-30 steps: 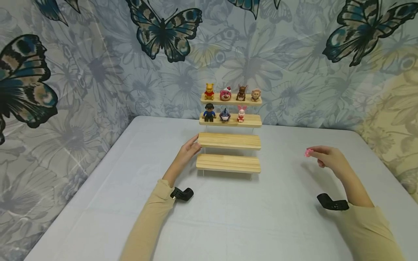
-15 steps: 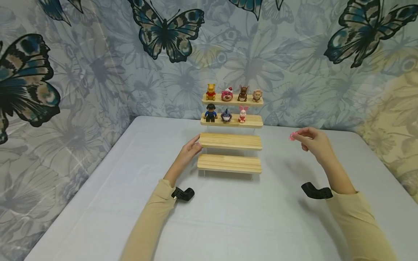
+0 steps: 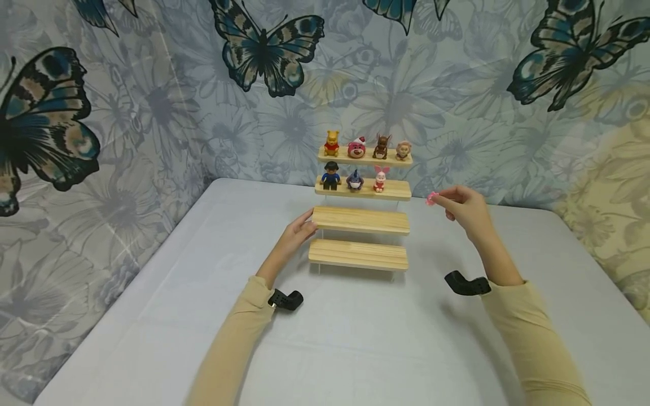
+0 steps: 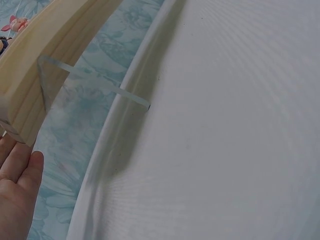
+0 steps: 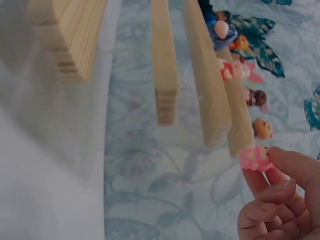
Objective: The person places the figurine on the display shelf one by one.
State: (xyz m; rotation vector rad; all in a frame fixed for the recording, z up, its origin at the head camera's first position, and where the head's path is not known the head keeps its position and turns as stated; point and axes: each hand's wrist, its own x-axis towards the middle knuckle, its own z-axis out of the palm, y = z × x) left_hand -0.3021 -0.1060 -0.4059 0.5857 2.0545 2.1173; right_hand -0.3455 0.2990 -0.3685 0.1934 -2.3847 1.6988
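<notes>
My right hand [image 3: 469, 212] pinches a small pink figurine [image 3: 431, 198] between thumb and fingertips, in the air right of the rack. In the right wrist view the pink figurine [image 5: 256, 158] appears close to the shelf ends, apart from them in the head view. My left hand [image 3: 297, 232] touches the left end of the third shelf [image 3: 360, 220] from the top with fairly straight fingers. The second shelf [image 3: 398, 190] bears a dark-haired figure [image 3: 331, 176], a donkey figurine [image 3: 355, 180] and a piglet figurine [image 3: 380, 179], with bare wood at its right end.
Several figurines, a yellow bear [image 3: 332, 144] among them, stand along the top shelf [image 3: 365, 160]. The bottom shelf [image 3: 358, 255] is bare wood. Clear supports [image 4: 95, 80] hold the shelves above a white-covered table [image 3: 355, 338]. A butterfly-patterned cloth [image 3: 284, 129] hangs behind.
My right hand has moved left and farther back with the pink figurine, closer to the rack. My left hand stays at the shelf end. The head view has shifted slightly.
</notes>
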